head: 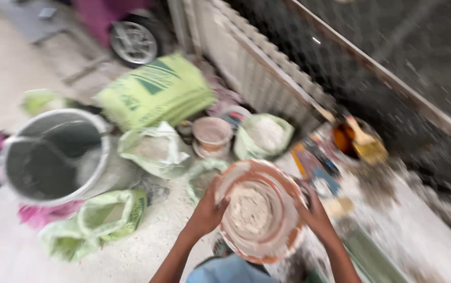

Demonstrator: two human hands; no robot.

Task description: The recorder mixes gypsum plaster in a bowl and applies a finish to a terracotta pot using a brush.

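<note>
An orange plastic bowl (259, 209), caked with white powder and holding a pale paste, is lifted in front of me. My left hand (205, 212) grips its left rim. My right hand (314, 212) clasps its right rim. The bowl tilts slightly toward me. The frame is blurred by motion.
A large metal pot (52, 154) stands at the left. Around it lie green sacks (154, 91) and open bags of powder (263, 133), plus a small tub (212, 135). A brush (364, 139) rests on an orange container at the right. A wheel (133, 39) is at the back.
</note>
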